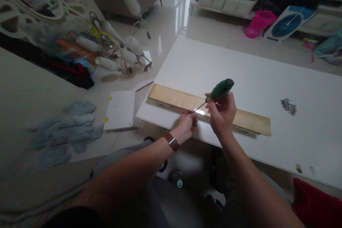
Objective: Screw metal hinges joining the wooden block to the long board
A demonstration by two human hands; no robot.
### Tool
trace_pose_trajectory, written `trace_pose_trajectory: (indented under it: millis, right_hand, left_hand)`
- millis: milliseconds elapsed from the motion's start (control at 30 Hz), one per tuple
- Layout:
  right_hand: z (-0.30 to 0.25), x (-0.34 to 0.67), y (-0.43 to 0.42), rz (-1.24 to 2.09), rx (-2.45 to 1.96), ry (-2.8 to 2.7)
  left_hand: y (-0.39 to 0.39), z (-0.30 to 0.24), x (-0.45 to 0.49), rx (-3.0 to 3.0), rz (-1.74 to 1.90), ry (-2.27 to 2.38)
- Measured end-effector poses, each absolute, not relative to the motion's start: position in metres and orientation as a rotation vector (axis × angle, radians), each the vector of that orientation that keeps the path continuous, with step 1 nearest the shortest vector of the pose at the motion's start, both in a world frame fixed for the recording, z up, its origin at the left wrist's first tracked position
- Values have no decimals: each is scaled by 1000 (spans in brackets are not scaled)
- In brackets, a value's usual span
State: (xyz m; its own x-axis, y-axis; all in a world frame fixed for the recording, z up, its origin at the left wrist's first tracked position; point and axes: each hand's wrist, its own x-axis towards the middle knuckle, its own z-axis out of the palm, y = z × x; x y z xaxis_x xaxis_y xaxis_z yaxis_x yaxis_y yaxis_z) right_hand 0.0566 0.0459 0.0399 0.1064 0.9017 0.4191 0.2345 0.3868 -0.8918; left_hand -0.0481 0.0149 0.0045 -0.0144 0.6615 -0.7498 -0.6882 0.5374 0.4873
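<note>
My right hand (222, 112) is wrapped round a screwdriver (219, 89) with a green and black handle. Its shaft slants down to the left, and the tip meets a small shiny metal plate (200, 112) on the near edge of a long wooden board (176, 96). Close to that tip, my left hand (187, 123) has thumb and fingers pinched together at the board's edge; whatever lies between them is too small to make out. The board rests on a large white panel (227, 60). A pile of small metal parts (288, 107) lies to the right.
On the floor at left are a white box-like piece (120, 110), a grey-blue cloth heap (77, 128) and a chandelier (125, 50). A pink basket (260, 23) and a blue-white fan (290, 23) stand beyond the panel. A bottle (177, 178) is between my legs.
</note>
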Motion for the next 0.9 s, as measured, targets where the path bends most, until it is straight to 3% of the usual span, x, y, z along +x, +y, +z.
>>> trace_pose_trajectory:
  millis: [900]
  right_hand:
    - [38, 59, 45, 666, -1151, -1434]
  left_hand:
    - [16, 11, -47, -128, 1073, 1157]
